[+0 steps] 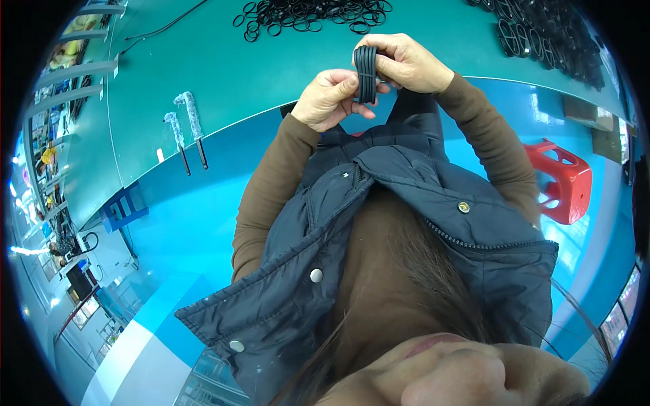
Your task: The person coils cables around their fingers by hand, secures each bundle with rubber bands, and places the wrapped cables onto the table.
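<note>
A compact coil of black cable (366,73) is held up over the near edge of the green table. My right hand (407,62) grips it from the right, with thumb and fingers closed around its upper part. From the left, my left hand (329,99) meets the coil's lower side. Its thumb lies against the coil's left edge, and its curled fingers reach partly behind the cable. Exactly what those fingertips pinch is hidden. Beyond the hands lies a pile of thin black rings (313,26), some of them loose at its near edge.
Many black coiled cables (518,37) lie at the right of the green table (223,74). On the left, two black-handled tools (191,118) with pale wrapped ends overhang its edge. A thin black cord (166,28) lies farther back. A red stool (565,179) and cardboard boxes (588,111) stand right.
</note>
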`<state>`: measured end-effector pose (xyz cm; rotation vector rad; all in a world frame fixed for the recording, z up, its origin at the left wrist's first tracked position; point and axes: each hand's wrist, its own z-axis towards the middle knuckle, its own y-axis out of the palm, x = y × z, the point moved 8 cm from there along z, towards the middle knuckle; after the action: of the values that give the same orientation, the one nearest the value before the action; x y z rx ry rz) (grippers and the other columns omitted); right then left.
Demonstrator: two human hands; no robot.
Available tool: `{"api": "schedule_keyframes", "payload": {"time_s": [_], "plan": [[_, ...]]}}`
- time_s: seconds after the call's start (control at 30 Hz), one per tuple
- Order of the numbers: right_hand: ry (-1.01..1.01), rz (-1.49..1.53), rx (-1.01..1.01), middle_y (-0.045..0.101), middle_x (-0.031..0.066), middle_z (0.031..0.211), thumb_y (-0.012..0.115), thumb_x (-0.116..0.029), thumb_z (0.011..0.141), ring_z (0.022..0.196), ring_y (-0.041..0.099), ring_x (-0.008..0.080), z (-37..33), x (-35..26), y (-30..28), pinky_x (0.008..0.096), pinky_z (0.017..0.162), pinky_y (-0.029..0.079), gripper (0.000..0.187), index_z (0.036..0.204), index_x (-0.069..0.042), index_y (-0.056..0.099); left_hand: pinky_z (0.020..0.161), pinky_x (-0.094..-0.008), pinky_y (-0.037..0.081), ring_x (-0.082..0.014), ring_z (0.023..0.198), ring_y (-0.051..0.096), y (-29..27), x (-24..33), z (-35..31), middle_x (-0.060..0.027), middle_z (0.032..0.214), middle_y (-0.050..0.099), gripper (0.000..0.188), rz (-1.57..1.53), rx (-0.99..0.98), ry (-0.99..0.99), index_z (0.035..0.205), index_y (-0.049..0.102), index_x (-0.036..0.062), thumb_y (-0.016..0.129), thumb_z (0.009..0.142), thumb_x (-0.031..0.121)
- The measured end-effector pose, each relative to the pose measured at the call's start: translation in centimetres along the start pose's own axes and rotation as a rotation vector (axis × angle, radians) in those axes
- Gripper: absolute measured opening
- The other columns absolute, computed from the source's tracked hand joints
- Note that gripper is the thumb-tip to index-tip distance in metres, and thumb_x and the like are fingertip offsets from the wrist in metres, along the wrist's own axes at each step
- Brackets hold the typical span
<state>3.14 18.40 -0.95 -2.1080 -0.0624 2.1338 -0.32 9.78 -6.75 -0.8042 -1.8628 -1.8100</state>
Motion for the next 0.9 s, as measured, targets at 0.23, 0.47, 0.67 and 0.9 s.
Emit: {"api": "schedule_keyframes", "payload": {"time_s": [0.23, 0.47, 0.67, 0.9], "plan": [[-0.035, 0.045, 0.150, 0.054, -0.0029, 0.068, 0.044, -0.007, 0.090, 0.054, 0.047, 0.0017, -0.1, -0.3, -1.0, 0.0162, 0.047, 0.038, 0.015, 0.097, -0.003, 0.057, 0.071, -0.0346, 0.057, -0.0232, 0.090, 0.062, 2.1, 1.5, -0.5, -0.0224, 0.111, 0.058, 0.035, 0.084, 0.194, 0.124, 0.116, 0.052, -0.0059, 0.054, 0.092, 0.020], [-0.041, 0.024, 0.294, 0.052, -0.0024, 0.063, 0.046, -0.012, 0.092, 0.052, 0.046, 0.0025, 0.1, 0.5, -1.6, 0.0177, 0.045, 0.038, 0.015, 0.095, -0.003, 0.058, 0.065, -0.0298, 0.056, -0.0195, 0.081, 0.063, 4.1, 1.8, -0.8, -0.0152, 0.104, 0.057, 0.040, 0.612, 0.526, 0.409, 0.119, 0.037, -0.0039, 0.058, 0.085, -0.001], [0.003, 0.003, 0.303, 0.047, -0.0028, 0.056, 0.046, -0.012, 0.093, 0.044, 0.042, 0.0033, -0.2, 0.1, -1.7, 0.0186, 0.040, 0.035, 0.015, 0.097, -0.003, 0.057, 0.053, -0.0251, 0.051, -0.0138, 0.060, 0.062, 5.4, 4.0, -2.4, -0.0087, 0.084, 0.060, 0.033, 1.416, 0.843, 0.803, 0.112, 0.045, -0.0028, 0.061, 0.084, 0.002], [0.009, 0.107, 0.310, 0.047, -0.0026, 0.058, 0.046, -0.011, 0.093, 0.044, 0.041, 0.0032, -0.7, 0.8, -1.7, 0.0184, 0.041, 0.035, 0.014, 0.095, -0.004, 0.057, 0.049, -0.0250, 0.048, -0.0144, 0.051, 0.059, 6.2, 3.9, -2.3, -0.0067, 0.072, 0.059, 0.025, 1.590, 0.876, 0.888, 0.101, 0.053, -0.0014, 0.065, 0.080, 0.006]]}}
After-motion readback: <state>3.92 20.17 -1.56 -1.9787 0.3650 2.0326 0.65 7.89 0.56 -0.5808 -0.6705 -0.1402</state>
